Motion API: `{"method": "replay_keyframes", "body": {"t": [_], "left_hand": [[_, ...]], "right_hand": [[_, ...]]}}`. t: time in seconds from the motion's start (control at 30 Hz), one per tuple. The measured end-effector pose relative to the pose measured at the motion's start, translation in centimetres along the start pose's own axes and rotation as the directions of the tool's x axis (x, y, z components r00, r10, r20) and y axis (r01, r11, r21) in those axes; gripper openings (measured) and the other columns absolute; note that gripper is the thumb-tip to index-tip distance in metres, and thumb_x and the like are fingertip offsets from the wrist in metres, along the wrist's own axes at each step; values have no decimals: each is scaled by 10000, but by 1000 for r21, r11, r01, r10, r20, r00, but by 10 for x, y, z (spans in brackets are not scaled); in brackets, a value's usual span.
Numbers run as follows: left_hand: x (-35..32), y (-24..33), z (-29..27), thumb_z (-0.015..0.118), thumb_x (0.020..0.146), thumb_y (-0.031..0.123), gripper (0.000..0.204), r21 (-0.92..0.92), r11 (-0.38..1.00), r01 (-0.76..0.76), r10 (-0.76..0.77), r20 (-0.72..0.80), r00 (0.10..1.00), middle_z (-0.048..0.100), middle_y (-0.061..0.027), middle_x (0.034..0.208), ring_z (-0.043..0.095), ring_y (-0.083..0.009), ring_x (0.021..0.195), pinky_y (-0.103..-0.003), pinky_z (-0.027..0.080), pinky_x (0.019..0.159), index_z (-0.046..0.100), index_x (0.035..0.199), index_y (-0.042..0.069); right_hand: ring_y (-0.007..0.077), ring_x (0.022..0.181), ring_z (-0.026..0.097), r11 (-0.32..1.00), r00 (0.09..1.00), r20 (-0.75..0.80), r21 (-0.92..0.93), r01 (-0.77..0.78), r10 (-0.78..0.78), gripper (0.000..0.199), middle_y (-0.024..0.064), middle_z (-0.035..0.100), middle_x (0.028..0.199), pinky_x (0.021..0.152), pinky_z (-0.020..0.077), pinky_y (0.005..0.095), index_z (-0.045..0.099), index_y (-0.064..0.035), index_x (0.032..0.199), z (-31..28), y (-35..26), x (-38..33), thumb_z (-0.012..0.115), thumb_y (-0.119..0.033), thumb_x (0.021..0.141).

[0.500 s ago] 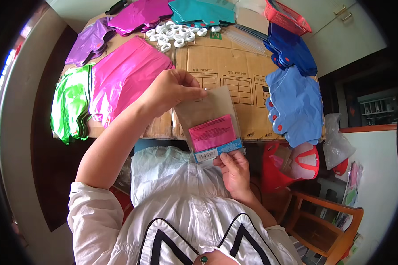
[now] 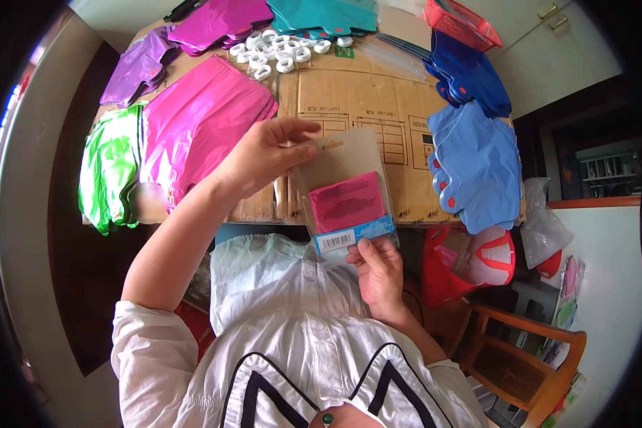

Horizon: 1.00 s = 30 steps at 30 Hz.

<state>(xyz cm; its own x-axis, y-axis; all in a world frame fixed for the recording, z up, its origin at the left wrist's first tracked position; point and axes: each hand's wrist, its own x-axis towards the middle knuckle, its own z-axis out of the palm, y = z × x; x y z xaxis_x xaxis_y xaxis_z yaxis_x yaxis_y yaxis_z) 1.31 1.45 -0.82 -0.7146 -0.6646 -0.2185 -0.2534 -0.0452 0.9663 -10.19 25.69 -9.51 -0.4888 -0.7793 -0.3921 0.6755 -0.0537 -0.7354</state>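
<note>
My right hand [image 2: 380,274] grips a clear plastic packet [image 2: 342,151] by its lower edge, thumb on top. Inside the packet lie a folded pink sheet [image 2: 347,202] with small dark print and, below it, a blue strip [image 2: 367,230] with a barcode label. The upper part shows a plain tan backing. My left hand [image 2: 274,151] is at the packet's upper left corner, its thumb and fingers apart; whether the thumb touches the packet I cannot tell. Both hands are over the near edge of the cardboard-covered table [image 2: 342,93].
Foil stacks ring the table: green [image 2: 110,167], pink [image 2: 203,128], purple [image 2: 139,68], magenta [image 2: 221,21], teal [image 2: 324,16], dark blue [image 2: 471,75] and light blue [image 2: 474,164]. White rings [image 2: 271,48] lie at the back, near a red basket [image 2: 464,23]. Below stand a red bag [image 2: 439,267] and a wooden chair [image 2: 528,364].
My left thumb and fingers have parted at the packet's top, where they were pinched together before. The packet has shifted slightly up and tilts a little less.
</note>
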Motion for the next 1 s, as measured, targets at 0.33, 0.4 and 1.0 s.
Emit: {"method": "replay_keyframes", "body": {"t": [0.33, 0.4, 1.0], "left_hand": [[-32, -21, 55, 736, 771, 139, 463, 617, 457, -640, 655, 254, 712, 571, -164, 1149, 550, -361, 1072, -446, 444, 938, 594, 1182, -20], [-34, -26, 58, 730, 774, 143, 499, 604, 523, -601, 647, 177, 742, 537, -190, 1169, 529, -376, 1081, -450, 438, 946, 565, 1211, -33], [-28, -14, 64, 661, 843, 158, 358, 688, 584, -430, 497, 115, 860, 532, -211, 1116, 522, -385, 1050, -440, 442, 948, 571, 1117, -53]], "right_hand": [[164, 810, 675, 1000, 998, 68, 24, -19, 17, 132, 109, 705, 925, 760, 547, 296, 641, -4, 1017, 5, -7, 4, 636, -117, 951], [177, 820, 674, 999, 997, 73, -1, -34, 34, 149, 120, 704, 933, 775, 543, 310, 641, 3, 1038, 4, -8, 3, 622, -121, 957], [181, 775, 676, 992, 999, 17, -123, 38, -36, 137, 119, 711, 895, 733, 541, 315, 650, -16, 968, 12, -11, 3, 643, -152, 952]]}}
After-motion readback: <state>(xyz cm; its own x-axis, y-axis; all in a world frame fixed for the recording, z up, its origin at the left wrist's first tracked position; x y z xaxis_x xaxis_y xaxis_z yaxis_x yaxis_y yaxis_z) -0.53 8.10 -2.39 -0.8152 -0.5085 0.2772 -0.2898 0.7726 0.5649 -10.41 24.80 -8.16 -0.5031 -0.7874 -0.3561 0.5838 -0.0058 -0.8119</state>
